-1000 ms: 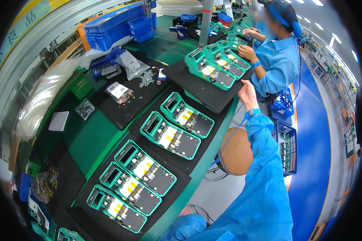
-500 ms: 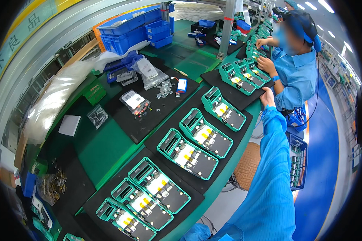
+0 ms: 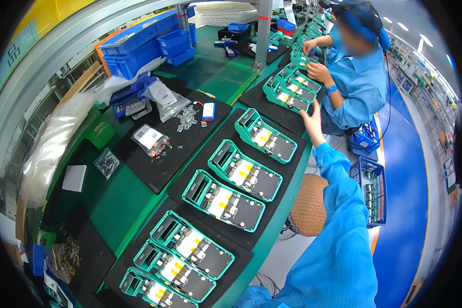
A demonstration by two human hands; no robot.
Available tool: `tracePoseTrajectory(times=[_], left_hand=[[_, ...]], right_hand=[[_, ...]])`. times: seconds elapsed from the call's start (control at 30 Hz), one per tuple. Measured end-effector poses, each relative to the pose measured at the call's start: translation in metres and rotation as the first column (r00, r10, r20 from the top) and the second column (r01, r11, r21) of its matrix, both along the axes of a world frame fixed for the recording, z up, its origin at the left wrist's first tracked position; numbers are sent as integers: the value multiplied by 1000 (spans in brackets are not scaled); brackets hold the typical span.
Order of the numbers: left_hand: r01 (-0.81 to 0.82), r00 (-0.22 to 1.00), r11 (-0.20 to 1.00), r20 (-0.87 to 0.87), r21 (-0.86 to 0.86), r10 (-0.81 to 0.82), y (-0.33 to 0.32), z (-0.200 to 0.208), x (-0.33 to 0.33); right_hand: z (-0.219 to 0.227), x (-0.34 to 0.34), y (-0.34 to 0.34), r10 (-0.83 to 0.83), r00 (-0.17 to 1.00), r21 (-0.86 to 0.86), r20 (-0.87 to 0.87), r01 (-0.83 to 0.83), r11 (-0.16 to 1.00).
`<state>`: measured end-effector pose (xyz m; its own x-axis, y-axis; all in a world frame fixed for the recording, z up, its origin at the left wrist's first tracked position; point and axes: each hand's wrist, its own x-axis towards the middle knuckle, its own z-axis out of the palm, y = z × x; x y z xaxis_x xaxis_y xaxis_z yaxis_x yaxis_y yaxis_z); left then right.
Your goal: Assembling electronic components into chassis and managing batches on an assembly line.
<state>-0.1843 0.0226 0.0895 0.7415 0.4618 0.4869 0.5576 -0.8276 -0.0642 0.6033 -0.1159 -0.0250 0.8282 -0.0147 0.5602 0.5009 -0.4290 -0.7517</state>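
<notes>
My right hand [image 3: 312, 124] reaches far along the bench, its thumb and fingers apart and nothing visibly held. Its fingertips are at the lower end of the nearest green device housing [image 3: 286, 97] in a co-worker's row; whether they touch it I cannot tell. Closer to me, a housing [image 3: 266, 136] stands alone on a black mat. Two more, a middle housing [image 3: 245, 170] and a wider-set housing [image 3: 223, 200], follow. Several others, among them a housing [image 3: 192, 243], lie nearest me. They are open-backed, with white panels, yellow tape and black boards. My left hand is out of view.
A co-worker [image 3: 357, 77] in blue handles a housing beyond my hand. Left of the row lie a blue battery pack [image 3: 208, 111], small clear pieces [image 3: 187, 120] and a bag of small parts [image 3: 150, 139]. Blue bins [image 3: 174, 43] stand behind; a stool [image 3: 309, 205] and blue crate [image 3: 370, 192] are right.
My right hand has moved from the mat's edge to the lower end of the co-worker's nearest housing, its fingers spread. The whole view has shifted, moving the bench leftward in the picture.
</notes>
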Motion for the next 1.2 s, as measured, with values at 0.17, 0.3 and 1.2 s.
tracePoseTrajectory(times=[0.17,0.3,1.2], left_hand=[[-19,1000,1000,-5,-9,19,-2,0,-4],[2,1000,1000,-6,-28,-2,1,-2,-8],[236,965,959,154,-158,-212,3,23,7]], right_hand=[[24,-72,7,188,976,-292,-106,-212,933],[33,-69,-1,169,967,-329,-192,-226,917],[56,-169,-2,233,969,-75,-82,-239,968]])
